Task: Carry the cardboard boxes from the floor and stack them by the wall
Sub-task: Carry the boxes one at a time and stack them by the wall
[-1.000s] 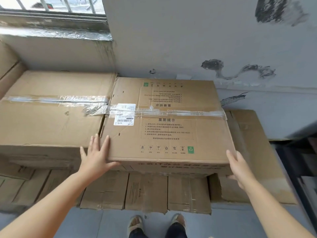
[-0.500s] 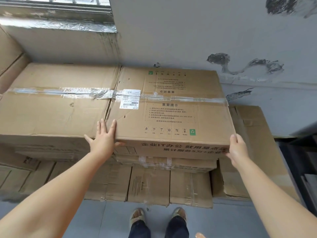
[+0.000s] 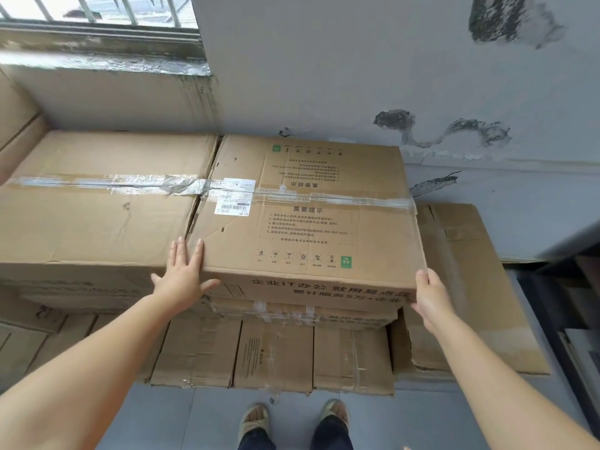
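Observation:
A printed cardboard box (image 3: 308,216) with a white label and clear tape lies on top of the stack against the grey wall (image 3: 357,76). My left hand (image 3: 183,276) presses flat on its near left corner, fingers straight and pointing away from me. My right hand (image 3: 430,295) holds the near right corner, thumb on the top edge and palm against the side. A second taped box (image 3: 97,206) sits flush to its left at the same height. Under both lie several more boxes (image 3: 276,352).
A lower box (image 3: 470,287) stands to the right of the stack. A barred window and sill (image 3: 97,43) are at the upper left. Dark shelving (image 3: 578,319) is at the far right. My feet (image 3: 292,420) stand on the grey floor before the stack.
The printed box has slid back toward the wall and now sits level with the left box. Both hands followed it forward, staying on its near corners.

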